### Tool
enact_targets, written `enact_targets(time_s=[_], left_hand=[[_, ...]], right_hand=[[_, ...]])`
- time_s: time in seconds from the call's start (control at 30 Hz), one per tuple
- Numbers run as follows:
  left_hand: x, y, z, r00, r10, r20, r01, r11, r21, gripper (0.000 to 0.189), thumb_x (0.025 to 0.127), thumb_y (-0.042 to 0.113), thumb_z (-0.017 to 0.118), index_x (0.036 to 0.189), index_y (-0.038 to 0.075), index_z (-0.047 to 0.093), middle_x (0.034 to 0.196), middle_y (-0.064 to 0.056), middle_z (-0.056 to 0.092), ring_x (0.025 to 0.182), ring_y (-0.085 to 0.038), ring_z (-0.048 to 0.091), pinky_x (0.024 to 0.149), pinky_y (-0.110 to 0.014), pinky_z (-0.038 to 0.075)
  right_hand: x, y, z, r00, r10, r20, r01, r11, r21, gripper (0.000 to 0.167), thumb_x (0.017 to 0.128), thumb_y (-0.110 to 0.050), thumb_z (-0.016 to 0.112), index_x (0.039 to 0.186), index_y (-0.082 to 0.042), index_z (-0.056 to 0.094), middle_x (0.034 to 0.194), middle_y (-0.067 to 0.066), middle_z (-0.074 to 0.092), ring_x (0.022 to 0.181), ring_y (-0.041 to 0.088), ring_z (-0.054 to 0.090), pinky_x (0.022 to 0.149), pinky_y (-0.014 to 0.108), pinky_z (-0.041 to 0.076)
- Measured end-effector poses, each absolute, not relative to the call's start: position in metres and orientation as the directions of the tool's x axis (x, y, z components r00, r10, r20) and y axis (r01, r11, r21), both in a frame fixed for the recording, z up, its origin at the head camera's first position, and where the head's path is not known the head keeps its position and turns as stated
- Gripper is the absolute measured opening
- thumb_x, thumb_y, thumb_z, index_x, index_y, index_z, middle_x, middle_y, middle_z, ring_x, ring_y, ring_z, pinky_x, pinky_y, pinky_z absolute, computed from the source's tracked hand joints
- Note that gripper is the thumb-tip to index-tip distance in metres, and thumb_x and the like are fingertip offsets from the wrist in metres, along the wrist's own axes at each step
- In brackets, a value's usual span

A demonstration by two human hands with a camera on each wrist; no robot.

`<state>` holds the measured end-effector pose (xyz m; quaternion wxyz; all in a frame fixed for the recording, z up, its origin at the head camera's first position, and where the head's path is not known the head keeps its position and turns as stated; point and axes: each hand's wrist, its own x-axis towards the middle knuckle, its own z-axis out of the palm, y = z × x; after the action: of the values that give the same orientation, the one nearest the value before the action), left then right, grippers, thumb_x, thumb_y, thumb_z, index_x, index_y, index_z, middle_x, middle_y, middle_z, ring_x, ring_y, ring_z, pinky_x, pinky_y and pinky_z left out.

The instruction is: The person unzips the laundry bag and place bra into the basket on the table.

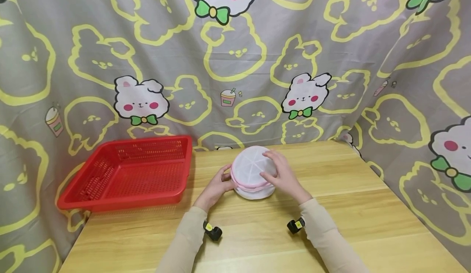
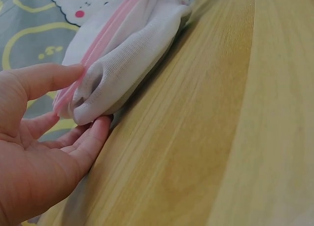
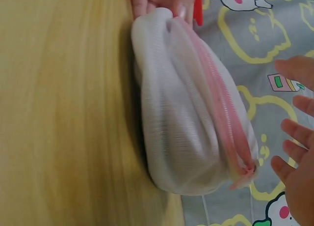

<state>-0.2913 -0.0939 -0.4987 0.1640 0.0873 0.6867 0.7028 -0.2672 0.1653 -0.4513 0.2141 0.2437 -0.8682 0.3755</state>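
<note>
A round white mesh laundry bag (image 1: 254,167) with a pink zipper stands on the wooden table, its lid showing seams that meet in the middle. My left hand (image 1: 217,186) grips its left side. In the left wrist view the thumb lies at the pink zipper band (image 2: 100,42) and the fingers reach under the bag's lower edge. On the other side, my right hand (image 1: 285,175) has its fingers spread over the lid; the right wrist view shows these fingers (image 3: 299,132) apart from the bag. The zipper's end (image 3: 245,172) faces the right hand. What is inside the bag is hidden.
A red perforated plastic basket (image 1: 184,185) stands at the table's left side. Behind the table (image 1: 353,220) hangs a grey curtain (image 1: 254,121) printed with cartoon rabbits, which also runs along both sides. A small black camera is strapped to each wrist.
</note>
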Motion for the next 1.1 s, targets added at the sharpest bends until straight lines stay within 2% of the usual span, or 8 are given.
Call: enact_targets(time_s=[0.07, 0.3, 0.5, 0.73, 1.1], left_hand=[[-0.292, -0.094, -0.499, -0.932, 0.348, -0.102, -0.11, -0.003, 0.994, 0.083, 0.083, 0.001, 0.069, 0.152, 0.012, 0.025, 0.147, -0.025, 0.04, 0.114, -0.023, 0.057, 0.091, -0.03, 0.053], [-0.292, -0.094, -0.499, -0.932, 0.349, -0.098, -0.106, -0.005, 0.994, 0.082, 0.084, 0.002, 0.069, 0.153, 0.012, 0.025, 0.146, -0.025, 0.041, 0.115, -0.023, 0.057, 0.091, -0.03, 0.053], [-0.292, -0.093, -0.499, -0.932, 0.349, -0.096, -0.106, -0.01, 0.994, 0.082, 0.084, 0.001, 0.069, 0.153, 0.012, 0.026, 0.146, -0.026, 0.041, 0.114, -0.023, 0.057, 0.091, -0.03, 0.053], [-0.291, -0.094, -0.499, -0.931, 0.354, -0.088, -0.095, -0.004, 0.995, 0.082, 0.083, 0.001, 0.069, 0.153, 0.012, 0.026, 0.146, -0.026, 0.041, 0.115, -0.024, 0.057, 0.092, -0.031, 0.052], [-0.289, -0.091, -0.496, -0.934, 0.347, -0.088, -0.079, 0.041, 0.996, 0.085, 0.082, -0.001, 0.07, 0.153, 0.01, 0.025, 0.145, -0.028, 0.042, 0.116, -0.025, 0.056, 0.093, -0.03, 0.05]], right_hand=[[-0.267, 0.164, -0.454, -0.777, -0.3, 0.553, -0.602, 0.61, -0.515, 0.065, 0.081, -0.023, 0.077, 0.138, -0.009, 0.049, 0.146, 0.02, 0.043, 0.141, 0.041, 0.03, 0.115, 0.063, 0.024], [-0.269, 0.161, -0.463, -0.748, -0.385, 0.54, -0.635, 0.653, -0.414, 0.077, 0.074, -0.026, 0.082, 0.141, -0.009, 0.047, 0.148, 0.019, 0.042, 0.145, 0.044, 0.022, 0.117, 0.063, 0.017], [-0.265, 0.159, -0.466, -0.796, -0.38, 0.472, -0.584, 0.69, -0.429, 0.088, 0.07, -0.028, 0.086, 0.145, -0.013, 0.043, 0.153, 0.017, 0.036, 0.148, 0.042, 0.014, 0.118, 0.062, 0.011], [-0.265, 0.159, -0.468, -0.838, -0.379, 0.393, -0.535, 0.712, -0.454, 0.095, 0.07, -0.03, 0.086, 0.15, -0.015, 0.037, 0.158, 0.017, 0.028, 0.149, 0.04, 0.01, 0.119, 0.061, 0.009], [-0.265, 0.159, -0.47, -0.864, -0.367, 0.345, -0.495, 0.747, -0.445, 0.099, 0.069, -0.03, 0.087, 0.151, -0.014, 0.034, 0.157, 0.019, 0.027, 0.147, 0.042, 0.017, 0.118, 0.063, 0.013]])
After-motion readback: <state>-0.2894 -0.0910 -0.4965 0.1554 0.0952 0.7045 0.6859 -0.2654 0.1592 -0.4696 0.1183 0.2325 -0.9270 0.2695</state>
